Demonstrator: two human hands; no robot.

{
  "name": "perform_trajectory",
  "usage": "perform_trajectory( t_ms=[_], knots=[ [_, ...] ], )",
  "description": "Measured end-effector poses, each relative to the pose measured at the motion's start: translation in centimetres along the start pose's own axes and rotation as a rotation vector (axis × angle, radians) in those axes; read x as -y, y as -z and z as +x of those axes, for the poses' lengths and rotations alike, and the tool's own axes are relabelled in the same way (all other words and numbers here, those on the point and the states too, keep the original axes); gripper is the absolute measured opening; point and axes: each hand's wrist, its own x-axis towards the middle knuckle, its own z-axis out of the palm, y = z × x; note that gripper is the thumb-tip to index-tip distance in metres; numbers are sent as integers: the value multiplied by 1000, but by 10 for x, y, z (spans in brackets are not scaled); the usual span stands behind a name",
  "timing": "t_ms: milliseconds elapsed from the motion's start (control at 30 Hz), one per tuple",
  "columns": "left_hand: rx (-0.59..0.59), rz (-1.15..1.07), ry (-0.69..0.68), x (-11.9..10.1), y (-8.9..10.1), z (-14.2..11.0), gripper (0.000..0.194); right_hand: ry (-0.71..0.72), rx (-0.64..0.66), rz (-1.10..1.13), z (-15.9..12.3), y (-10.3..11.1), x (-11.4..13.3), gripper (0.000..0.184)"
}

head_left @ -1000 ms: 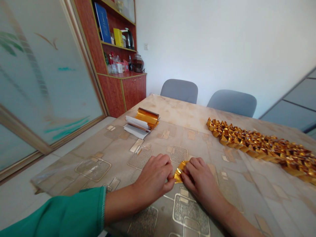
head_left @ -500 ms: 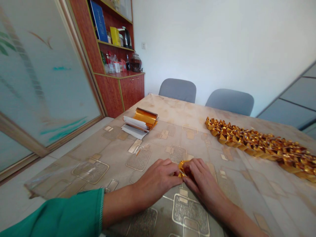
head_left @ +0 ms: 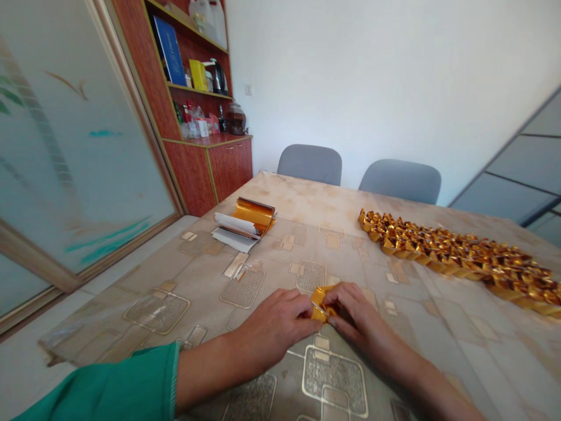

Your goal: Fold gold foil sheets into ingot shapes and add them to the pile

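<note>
A small folded piece of gold foil paper [head_left: 319,301] lies on the table between my two hands. My left hand [head_left: 274,324] pinches its left side with curled fingers. My right hand [head_left: 353,316] presses and pinches its right side, fingers closed over it. Most of the gold paper is hidden under my fingers. A long band of several folded gold paper pieces [head_left: 456,254] lies across the table to the right, beyond my hands.
A stack of gold and white sheets [head_left: 243,222] lies at the table's left side. The table [head_left: 184,280] has a patterned beige cover. Two grey chairs [head_left: 309,164] stand at the far edge. A wooden cabinet [head_left: 205,161] with shelves stands at the left wall.
My hands have closed tighter on the gold paper, hiding more of it. The view has tilted up slightly.
</note>
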Motion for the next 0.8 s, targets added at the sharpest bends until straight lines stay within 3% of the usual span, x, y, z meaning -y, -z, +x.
perform_trajectory(
  t_ms=[167,367,567,700,800],
  knots=[
    [-52,-188,127,-3,0,13,22,50,32,-46,9,5,2,7],
    [-95,-154,219,-8,-7,22,4,62,-19,-241,13,2,2,10],
    [-88,-171,232,-6,-6,24,6,43,-48,-167,17,3,-8,10],
    [-100,-146,259,-2,-8,26,2,-37,-144,-222,23,-4,-21,13],
    [-135,-159,272,-2,-11,27,17,-77,-184,-234,25,-7,-26,14]
  ],
)
